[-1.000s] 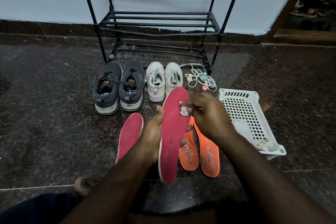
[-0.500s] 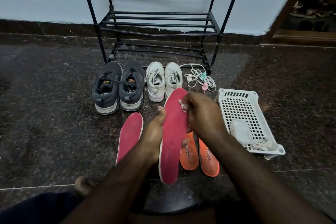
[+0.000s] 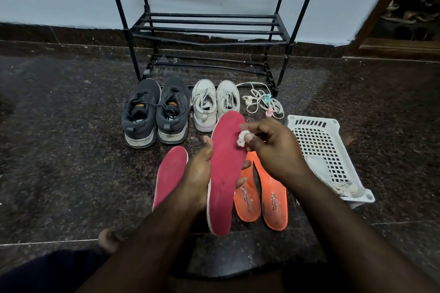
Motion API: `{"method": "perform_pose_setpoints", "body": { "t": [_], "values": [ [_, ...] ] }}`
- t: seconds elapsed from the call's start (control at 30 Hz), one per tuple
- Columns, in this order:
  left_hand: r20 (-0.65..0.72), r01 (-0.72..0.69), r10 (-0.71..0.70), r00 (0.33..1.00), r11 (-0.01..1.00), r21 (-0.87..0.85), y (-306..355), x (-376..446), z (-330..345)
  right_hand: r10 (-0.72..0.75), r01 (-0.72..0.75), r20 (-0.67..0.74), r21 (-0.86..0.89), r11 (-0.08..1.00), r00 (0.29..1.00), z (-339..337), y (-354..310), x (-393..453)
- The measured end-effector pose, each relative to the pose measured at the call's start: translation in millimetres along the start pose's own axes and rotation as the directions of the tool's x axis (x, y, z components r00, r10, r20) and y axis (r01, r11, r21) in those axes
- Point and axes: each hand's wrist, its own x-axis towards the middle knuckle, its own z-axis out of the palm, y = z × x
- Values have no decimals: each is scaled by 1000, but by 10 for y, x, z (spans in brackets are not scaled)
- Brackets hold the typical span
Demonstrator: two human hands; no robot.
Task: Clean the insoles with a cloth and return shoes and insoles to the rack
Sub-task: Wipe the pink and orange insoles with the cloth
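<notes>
Right now the left hand [image 3: 198,173] grips a red insole [image 3: 225,169] off the floor, thumb on its left edge and fingertips curling out past its right edge. Over the toe end, the right hand [image 3: 273,150] pinches a small wad of white cloth [image 3: 241,138] between thumb and fingertips, pressing it against the insole's upper right edge; the other fingers are loosely bent, not spread. A second red insole [image 3: 170,176] lies flat on the dark granite floor [image 3: 59,150] just left of the wrist, and two orange insoles [image 3: 262,197] lie side by side under the right forearm. Beyond them, the dark grey sneakers [image 3: 154,112] and white sneakers [image 3: 215,104] stand in a row at the foot of the black shoe rack [image 3: 209,28], with a tangle of laces [image 3: 262,102] beside them. A white perforated basket [image 3: 326,157] sits at the right.
</notes>
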Motion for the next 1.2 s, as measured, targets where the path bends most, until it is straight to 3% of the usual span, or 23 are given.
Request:
{"method": "perform_pose_setpoints", "body": {
  "t": [0.07,0.17,0.27,0.4,0.53,0.73,0.83,1.07,1.13,1.2],
  "values": [
    [-12,-2,2,1000,1000,-24,-2,6,-5,-18,20,40,-56,998,999,13,1,-40],
    [-22,4,-5,1000,999,-34,-2,1,-10,-172,165,7,-327,931,985,54,29,-46],
    [-32,-7,5,999,999,-41,3,-19,4,-262,259,53,-424,868,964,89,34,-24],
    [-94,-25,17,995,996,-90,10,-23,29,-218,283,183,-510,812,958,144,24,-100],
    [-158,-58,29,987,982,-179,2,16,15,-239,380,327,-488,786,914,294,-11,-293],
    [-115,-87,70,991,985,-150,21,-32,61,-326,332,98,-479,813,940,297,-5,-148],
    [-134,-115,99,986,987,-113,33,-36,70,-283,280,71,-497,821,956,326,13,-118],
    [-224,-112,78,971,983,-143,47,-5,44,-191,353,362,-461,814,912,487,-127,-417],
    [-229,-112,74,971,982,-155,53,-5,41,-254,382,318,-452,806,913,480,-121,-390],
    [-231,-123,82,969,978,-168,53,-15,47,-298,352,189,-456,817,936,470,-90,-308]
  ]
}}
